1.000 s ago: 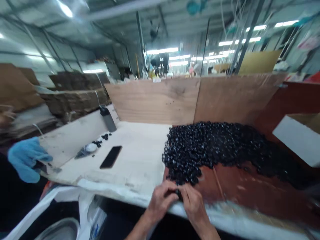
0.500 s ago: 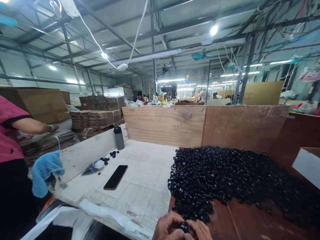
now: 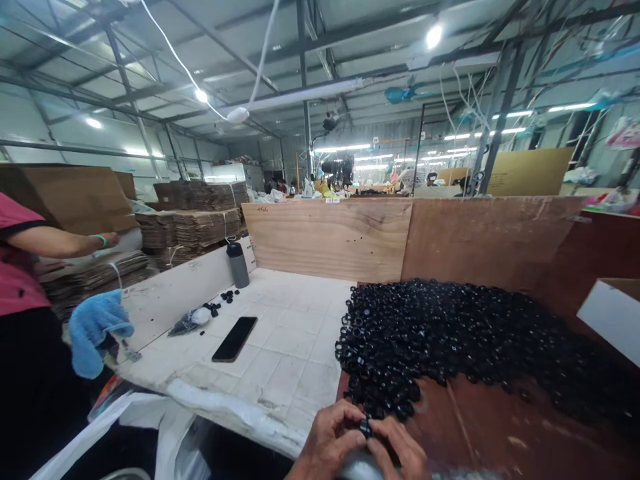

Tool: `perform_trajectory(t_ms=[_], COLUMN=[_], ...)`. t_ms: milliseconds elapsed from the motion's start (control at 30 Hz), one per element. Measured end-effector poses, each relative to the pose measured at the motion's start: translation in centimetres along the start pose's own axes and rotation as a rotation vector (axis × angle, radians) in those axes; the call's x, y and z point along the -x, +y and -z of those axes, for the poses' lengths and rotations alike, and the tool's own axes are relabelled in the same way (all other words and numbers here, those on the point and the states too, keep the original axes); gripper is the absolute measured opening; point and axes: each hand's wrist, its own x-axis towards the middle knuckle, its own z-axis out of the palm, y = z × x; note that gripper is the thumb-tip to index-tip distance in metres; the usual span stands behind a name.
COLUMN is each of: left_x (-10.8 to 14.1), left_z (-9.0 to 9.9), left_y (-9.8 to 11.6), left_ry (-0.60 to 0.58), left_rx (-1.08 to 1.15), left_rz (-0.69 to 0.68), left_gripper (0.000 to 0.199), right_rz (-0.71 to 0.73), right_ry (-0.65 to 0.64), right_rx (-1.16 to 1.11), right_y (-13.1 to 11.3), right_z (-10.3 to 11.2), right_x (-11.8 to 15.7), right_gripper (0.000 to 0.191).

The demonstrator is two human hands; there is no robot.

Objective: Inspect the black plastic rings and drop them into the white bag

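My left hand (image 3: 327, 443) and my right hand (image 3: 400, 448) sit at the bottom of the view, close together. Between their fingertips they pinch a small black ring (image 3: 366, 429), partly hidden by the fingers. Just beyond them lies a large heap of similar black rings (image 3: 440, 340), its near edge almost touching my fingers. The heap rests on a reddish-brown board (image 3: 505, 427). Left of the hands is a white tiled table top (image 3: 290, 340), with its padded front edge near my left wrist.
A black phone (image 3: 234, 339), a grey bottle (image 3: 238, 265), a few loose black pieces (image 3: 228, 296) and a small plastic bag (image 3: 189, 323) lie on the table. A plywood wall (image 3: 327, 240) stands behind. A co-worker's arm (image 3: 65, 243) and a blue cloth (image 3: 97, 331) are at left.
My view has tilted up since the oldest frame, so the hands sit lower and more of the hall shows. Both hands still hold the black ring. The co-worker's arm has shifted slightly.
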Motion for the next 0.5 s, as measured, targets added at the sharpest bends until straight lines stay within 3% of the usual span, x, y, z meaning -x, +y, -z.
perform_trajectory(t_ms=[33, 133, 267, 367, 433, 500], left_x=[0.2, 0.8, 2.2, 3.5, 3.6, 2.9], left_z=[-0.1, -0.4, -0.3, 0.3, 0.6, 0.5], left_y=[0.7, 2.0, 2.2, 2.8, 3.6, 4.2], left_ry=[-0.013, -0.044, -0.049, -0.112, -0.208, -0.208], left_rx=[-0.017, -0.081, -0.192, -0.291, -0.363, -0.444], left_rz=[0.032, 0.035, -0.091, -0.119, -0.063, -0.001], left_gripper=[0.022, 0.02, 0.017, 0.017, 0.013, 0.011], right_rz=[-0.023, -0.148, -0.492, -0.685, -0.677, -0.566], right_ry=[-0.074, -0.125, -0.137, -0.229, -0.281, -0.261], right_rx=[-0.041, -0.093, -0.178, -0.23, -0.141, 0.015], right_y=[-0.7, -2.5, -4.8, -6.0, -5.8, -4.8], right_z=[0.5, 1.2, 0.8, 1.1, 1.7, 2.3], right_x=[-0.2, -0.4, 0.8, 1.6, 1.4, 0.8], right_gripper=[0.014, 0.014, 0.011, 0.011, 0.013, 0.014])
